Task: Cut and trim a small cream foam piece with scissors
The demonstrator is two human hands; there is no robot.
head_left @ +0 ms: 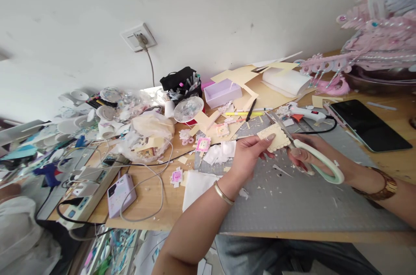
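My left hand (251,152) pinches a small cream card (274,137) with a scalloped edge, thumb on top. Closed around white-handled scissors (320,158), my right hand (307,152) keeps the blades against the card's right edge. Both hands are just above a grey cutting mat (292,199) strewn with small paper scraps. Left of my left hand lie white paper pieces (219,153) and a pink-framed square decoration (203,145). Another one (177,176) sits lower, beside a white sheet (199,188).
A black tablet (370,124) and a white glue gun (310,113) lie to the right. Behind are a lilac box (222,93) and cream paper (240,76). Cables, a power strip (87,197) and a lilac phone (121,195) are at left. Another person's sleeve (27,231) shows far left.
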